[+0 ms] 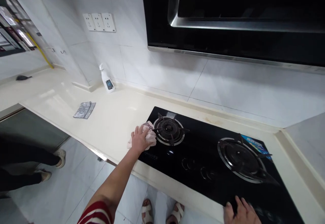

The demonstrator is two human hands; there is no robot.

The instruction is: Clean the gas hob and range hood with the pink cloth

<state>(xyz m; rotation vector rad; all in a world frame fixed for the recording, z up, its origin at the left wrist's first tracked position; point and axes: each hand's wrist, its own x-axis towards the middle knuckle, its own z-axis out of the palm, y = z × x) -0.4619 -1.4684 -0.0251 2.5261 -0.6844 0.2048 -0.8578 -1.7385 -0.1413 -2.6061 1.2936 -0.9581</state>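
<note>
My left hand (139, 139) is closed around a crumpled pale pink cloth (151, 136). It presses the cloth at the left edge of a black glass gas stove (200, 139), beside the left burner (168, 129). Part of the cloth lies over the cream countertop. At the lower right, my right hand (241, 214) rests on the front edge of the stove with its fingers apart and nothing in them. Behind it sits the right burner (241, 158).
A white spray bottle (108, 80) stands against the wall. A folded grey cloth (84, 110) lies on the countertop (114, 119). The black range hood (233, 38) overhangs the stove. Another person's legs and shoes (60, 158) show at the lower left.
</note>
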